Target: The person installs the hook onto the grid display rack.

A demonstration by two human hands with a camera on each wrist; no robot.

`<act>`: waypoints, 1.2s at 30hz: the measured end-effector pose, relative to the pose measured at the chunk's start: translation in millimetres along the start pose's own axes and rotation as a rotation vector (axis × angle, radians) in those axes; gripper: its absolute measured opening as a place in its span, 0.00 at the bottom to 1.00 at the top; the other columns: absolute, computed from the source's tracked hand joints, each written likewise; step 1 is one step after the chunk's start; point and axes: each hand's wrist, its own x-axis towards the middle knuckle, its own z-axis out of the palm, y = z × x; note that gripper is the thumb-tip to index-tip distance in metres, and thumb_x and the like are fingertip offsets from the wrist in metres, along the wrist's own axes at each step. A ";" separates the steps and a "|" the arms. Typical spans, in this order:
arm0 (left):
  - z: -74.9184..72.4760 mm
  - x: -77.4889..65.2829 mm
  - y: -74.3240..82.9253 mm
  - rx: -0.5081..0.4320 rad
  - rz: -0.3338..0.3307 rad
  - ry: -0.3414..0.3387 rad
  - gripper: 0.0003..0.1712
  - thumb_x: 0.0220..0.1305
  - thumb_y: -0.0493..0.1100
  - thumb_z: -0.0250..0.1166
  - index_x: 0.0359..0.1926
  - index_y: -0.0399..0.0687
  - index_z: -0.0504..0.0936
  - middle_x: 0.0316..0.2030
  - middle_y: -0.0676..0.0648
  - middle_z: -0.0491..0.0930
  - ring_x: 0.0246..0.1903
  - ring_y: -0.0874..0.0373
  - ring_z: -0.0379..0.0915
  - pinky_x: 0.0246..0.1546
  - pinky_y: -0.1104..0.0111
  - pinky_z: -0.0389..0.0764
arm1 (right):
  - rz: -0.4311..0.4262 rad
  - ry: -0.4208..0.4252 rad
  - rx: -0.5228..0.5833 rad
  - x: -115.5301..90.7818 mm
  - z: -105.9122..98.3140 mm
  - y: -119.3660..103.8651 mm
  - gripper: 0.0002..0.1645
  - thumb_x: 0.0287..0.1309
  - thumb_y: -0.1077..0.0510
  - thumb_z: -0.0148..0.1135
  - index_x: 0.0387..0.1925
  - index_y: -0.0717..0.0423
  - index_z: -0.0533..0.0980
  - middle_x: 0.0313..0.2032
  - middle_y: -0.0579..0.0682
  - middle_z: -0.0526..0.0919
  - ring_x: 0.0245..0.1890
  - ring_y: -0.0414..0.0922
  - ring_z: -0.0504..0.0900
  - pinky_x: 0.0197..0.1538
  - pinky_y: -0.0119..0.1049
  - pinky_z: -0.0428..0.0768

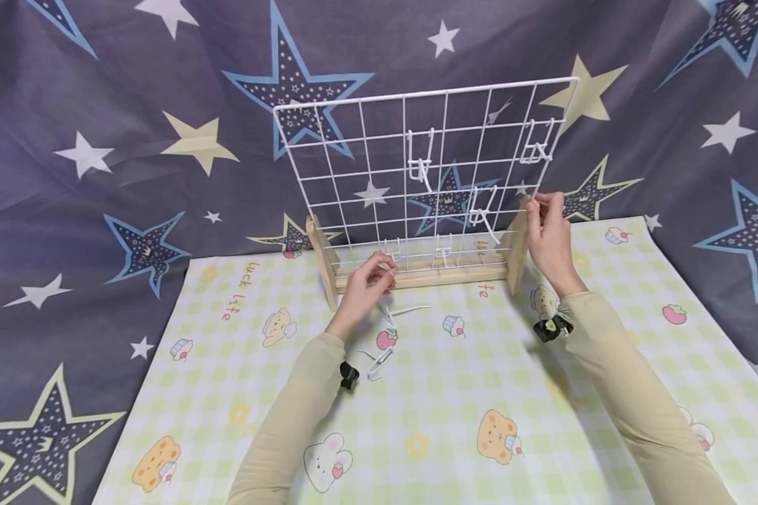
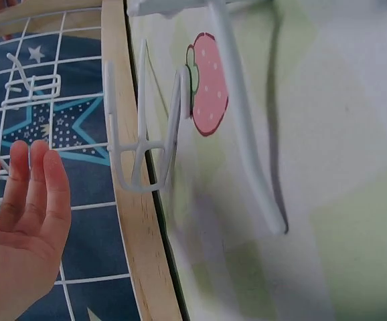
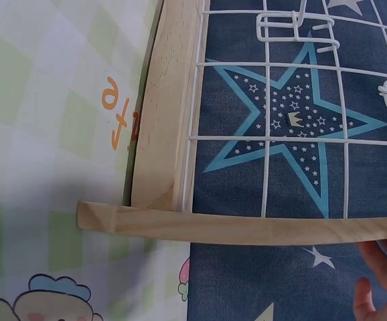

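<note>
A white wire grid panel (image 1: 426, 93) stands upright in a wooden stand (image 1: 448, 276). My left hand (image 1: 368, 286) is at the panel's lower left, where its thumb and index finger pinch a white wire hook (image 1: 392, 251); the other fingers are extended in the left wrist view. My right hand (image 1: 549, 235) grips the stand's right upright (image 3: 260, 229) by the panel's edge, its fingers partly behind the wood. Other white hooks (image 1: 420, 167) hang on the panel at the middle, upper right and lower right. Two loose hooks (image 1: 379, 363) lie on the table below my left hand.
A pale green checked cloth (image 1: 417, 400) with cartoon prints covers the table. Behind the stand hangs a dark curtain (image 1: 240, 182) patterned with stars. Dark wrist straps (image 1: 552, 327) sit at both sleeves.
</note>
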 end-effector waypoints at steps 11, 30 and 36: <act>-4.9 -9.0 -3.4 0.148 0.127 -0.083 0.07 0.65 0.34 0.61 0.41 0.33 0.80 0.29 0.39 0.82 0.26 0.51 0.79 0.31 0.66 0.82 | 0.011 -0.017 -0.011 -1.4 -5.2 3.1 0.19 0.74 0.53 0.47 0.56 0.63 0.66 0.44 0.63 0.83 0.37 0.44 0.80 0.36 0.23 0.69; -23.1 -24.5 -17.5 0.344 0.012 -0.113 0.07 0.64 0.32 0.63 0.40 0.32 0.84 0.36 0.42 0.84 0.35 0.51 0.80 0.41 0.65 0.81 | 0.109 -0.127 0.348 0.6 -22.7 -21.6 0.18 0.70 0.62 0.52 0.58 0.63 0.74 0.47 0.59 0.83 0.43 0.37 0.80 0.45 0.25 0.72; -28.1 -25.1 -23.6 0.325 -0.010 -0.162 0.09 0.60 0.28 0.64 0.42 0.32 0.84 0.46 0.38 0.81 0.43 0.46 0.78 0.47 0.61 0.80 | 0.101 -0.121 0.361 0.6 -21.6 -19.7 0.19 0.70 0.63 0.52 0.59 0.65 0.73 0.48 0.62 0.82 0.44 0.35 0.80 0.47 0.25 0.73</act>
